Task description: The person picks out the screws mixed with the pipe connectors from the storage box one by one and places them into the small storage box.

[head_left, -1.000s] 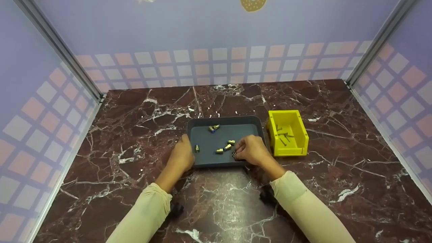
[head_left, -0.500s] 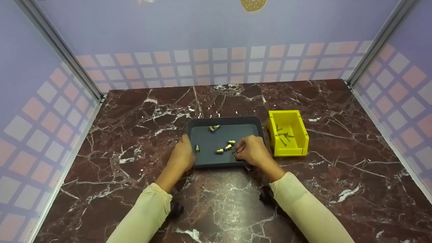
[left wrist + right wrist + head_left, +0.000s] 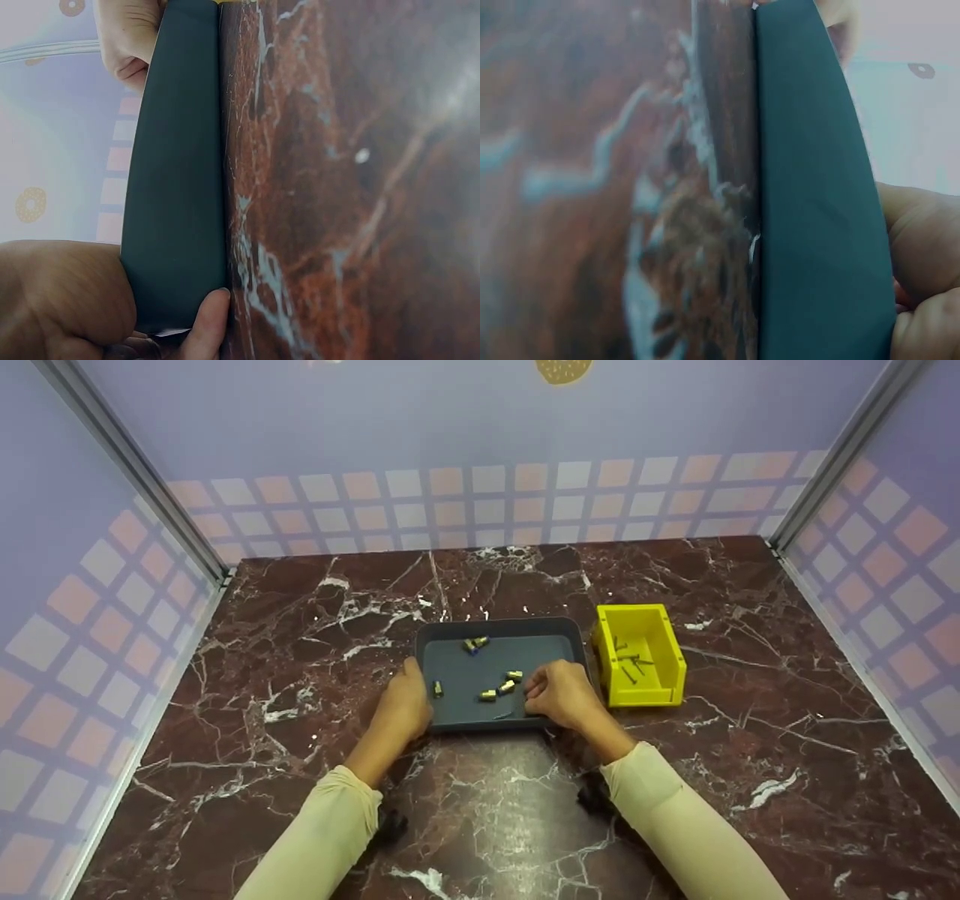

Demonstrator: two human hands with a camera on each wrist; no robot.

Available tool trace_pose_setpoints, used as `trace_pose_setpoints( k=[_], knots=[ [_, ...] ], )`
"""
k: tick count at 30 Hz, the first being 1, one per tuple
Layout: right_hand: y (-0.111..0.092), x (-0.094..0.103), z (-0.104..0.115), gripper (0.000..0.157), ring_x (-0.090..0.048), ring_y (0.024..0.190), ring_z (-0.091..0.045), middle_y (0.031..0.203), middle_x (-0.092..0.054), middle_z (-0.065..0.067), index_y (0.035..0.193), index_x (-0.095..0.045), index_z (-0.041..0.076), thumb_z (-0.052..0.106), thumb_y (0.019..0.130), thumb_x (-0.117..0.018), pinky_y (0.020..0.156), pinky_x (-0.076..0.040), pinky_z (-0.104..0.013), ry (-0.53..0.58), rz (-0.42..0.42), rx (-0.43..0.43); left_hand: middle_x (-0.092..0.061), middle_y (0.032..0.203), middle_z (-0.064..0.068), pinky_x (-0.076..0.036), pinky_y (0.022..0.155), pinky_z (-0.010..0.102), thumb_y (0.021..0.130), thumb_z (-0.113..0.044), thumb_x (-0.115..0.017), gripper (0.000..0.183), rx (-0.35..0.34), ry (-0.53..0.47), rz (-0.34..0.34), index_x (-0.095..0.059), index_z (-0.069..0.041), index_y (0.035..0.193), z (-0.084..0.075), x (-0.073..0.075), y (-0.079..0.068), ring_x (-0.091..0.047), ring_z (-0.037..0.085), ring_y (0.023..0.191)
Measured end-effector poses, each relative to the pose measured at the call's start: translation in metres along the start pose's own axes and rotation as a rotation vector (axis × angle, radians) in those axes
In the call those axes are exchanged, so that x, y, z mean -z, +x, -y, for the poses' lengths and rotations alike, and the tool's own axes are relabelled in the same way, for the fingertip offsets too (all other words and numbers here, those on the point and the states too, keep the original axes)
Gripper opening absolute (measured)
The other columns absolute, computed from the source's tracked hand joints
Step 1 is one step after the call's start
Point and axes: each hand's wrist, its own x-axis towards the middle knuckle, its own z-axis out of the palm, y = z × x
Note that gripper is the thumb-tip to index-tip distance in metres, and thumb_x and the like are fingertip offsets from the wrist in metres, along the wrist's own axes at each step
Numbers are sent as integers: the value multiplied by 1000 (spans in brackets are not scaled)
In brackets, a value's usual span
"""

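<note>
A shallow dark grey tray [image 3: 450, 712] lies on the table. My left hand [image 3: 403, 703] grips its left side; in the left wrist view the thumb [image 3: 207, 324] presses on the tray's outer wall. Over the front right corner of the tray is my right hand [image 3: 562, 697], its fingers curled down inside. Whether anything is between those fingertips is hidden. Small brass fittings lie in the tray: one [image 3: 439, 689] at the left, two [image 3: 470, 646] at the back, and others [image 3: 488, 695] left of my right hand. A thin, faint streak [image 3: 504, 715] shows near the front wall, too blurred to name.
Right of the tray stands a yellow bin [image 3: 646, 699] with several screws [image 3: 630, 673] in it. Marbled table surface [image 3: 300, 660] surrounds both containers. Patterned panels [image 3: 487, 435] close off the back and both sides.
The small dark piece seen at my right fingertips in the earlier frames no longer shows there. A faint streak appears near the tray's front wall. My left hand, the tray and the bin stay put.
</note>
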Motion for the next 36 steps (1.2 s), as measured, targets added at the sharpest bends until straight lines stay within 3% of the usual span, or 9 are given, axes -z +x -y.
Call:
trace_pose_setpoints(
  k=[7,14,17,26,36],
  knots=[
    [0,0,2,16,-74,74,-14,78,-78,1,85,-78,10,8,69,-81,78,-60,-35,-5,17,20,-58,127,37,-55,91,55,84,3,-61,71,12,4,22,-28,13,147,0,0,1,-65,51,110],
    [0,-2,6,27,-71,70,-10,75,-77,2,81,-78,9,23,66,-96,79,-60,-36,-34,63,69,-59,122,37,-56,89,54,83,4,-60,67,2,4,1,-32,12,143,0,-1,0,-66,51,106],
    [0,-3,6,27,-70,68,-9,73,-77,1,80,-77,9,20,65,-97,80,-60,-36,-49,57,84,-59,122,36,-56,89,54,82,4,-60,66,0,-5,-2,-33,11,141,0,-1,0,-66,51,106],
    [-1,-1,4,17,-73,69,-10,77,-78,-2,83,-79,8,5,69,-88,75,-60,-31,23,59,69,-59,123,36,-55,92,54,83,4,-61,64,6,-9,-3,-34,11,141,-1,0,1,-65,51,108],
    [-1,-1,4,15,-74,74,-14,78,-78,-1,84,-77,9,4,70,-78,73,-59,-31,-24,30,51,-60,121,34,-56,87,54,85,3,-60,61,-4,8,-2,-35,11,140,0,0,-1,-67,50,104]
  ],
)
